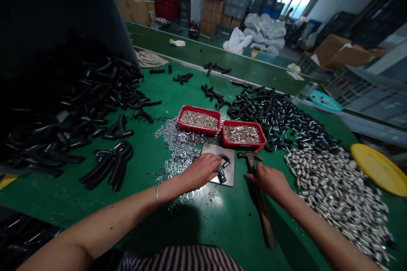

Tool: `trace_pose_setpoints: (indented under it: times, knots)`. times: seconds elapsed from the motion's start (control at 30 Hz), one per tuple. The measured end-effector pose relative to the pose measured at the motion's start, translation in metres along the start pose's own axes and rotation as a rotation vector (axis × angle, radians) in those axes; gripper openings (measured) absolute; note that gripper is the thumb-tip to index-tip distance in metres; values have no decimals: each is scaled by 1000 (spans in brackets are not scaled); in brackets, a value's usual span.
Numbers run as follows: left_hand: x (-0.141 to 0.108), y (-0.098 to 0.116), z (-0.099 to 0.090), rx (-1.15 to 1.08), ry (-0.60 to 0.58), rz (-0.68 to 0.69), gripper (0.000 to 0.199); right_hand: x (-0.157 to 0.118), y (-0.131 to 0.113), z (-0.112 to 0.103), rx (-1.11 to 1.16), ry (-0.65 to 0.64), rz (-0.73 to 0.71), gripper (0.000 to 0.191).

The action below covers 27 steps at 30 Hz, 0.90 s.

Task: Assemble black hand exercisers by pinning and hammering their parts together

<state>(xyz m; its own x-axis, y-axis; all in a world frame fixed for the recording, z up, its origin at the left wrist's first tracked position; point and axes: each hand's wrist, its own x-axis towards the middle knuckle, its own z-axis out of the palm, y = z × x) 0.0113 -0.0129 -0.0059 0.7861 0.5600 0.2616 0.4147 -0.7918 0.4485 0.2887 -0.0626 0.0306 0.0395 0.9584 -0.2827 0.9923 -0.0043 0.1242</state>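
My left hand [205,169] is closed on a curved black part [220,173] with a metal piece in it, over a square metal plate [230,180]. Its fingertips rest on the part's near side and hide some of it. In my right hand [270,180] is a claw hammer [261,203], gripped close below the head, the wooden handle pointing toward me. The hammer's head lies just right of the plate. Behind the plate stand a red tray of small metal rings [199,129] and a red tray of small pins [243,142].
Loose metal rings [174,152] lie left of the plate. A heap of metal sleeves [343,199] and black parts with pins [286,114] cover the right. A tipped grey bin [119,12] spills black handles [95,93] at left. A yellow lid [378,167] sits far right.
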Motion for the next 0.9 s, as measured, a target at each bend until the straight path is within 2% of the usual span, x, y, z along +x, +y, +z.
trace_pose_setpoints:
  times: [0.07,0.13,0.2,0.23,0.3,0.4,0.5,0.57,0.7,0.77,0.83,0.9]
  knots:
    - [2,-1,0,-41,9,1,32,-21,15,22,227,-81,118,32]
    - [5,0,1,-45,27,-26,30,-39,20,35,637,-92,157,30]
    - [7,2,2,-26,48,-60,31,-53,15,36,1008,-94,146,33]
    - [7,3,3,-18,56,-74,32,-57,11,32,1097,-83,127,35]
    - [6,5,5,-14,64,-86,32,-62,2,23,1047,23,68,37]
    - [4,7,5,4,70,-120,32,-60,-4,9,755,222,-40,29]
    - [1,10,4,43,73,-195,37,-59,-5,-3,647,168,-136,22]
    - [1,12,5,55,93,-249,51,-63,-6,-12,684,163,-163,22]
    - [0,14,11,66,156,-350,84,-71,-18,-25,707,316,-132,25]
    - [0,14,14,66,155,-368,88,-68,-25,-23,673,276,-180,22]
    - [0,13,14,74,150,-369,87,-63,-29,-15,700,168,-223,21]
    - [0,12,12,78,143,-354,85,-61,-28,-3,838,69,-171,24]
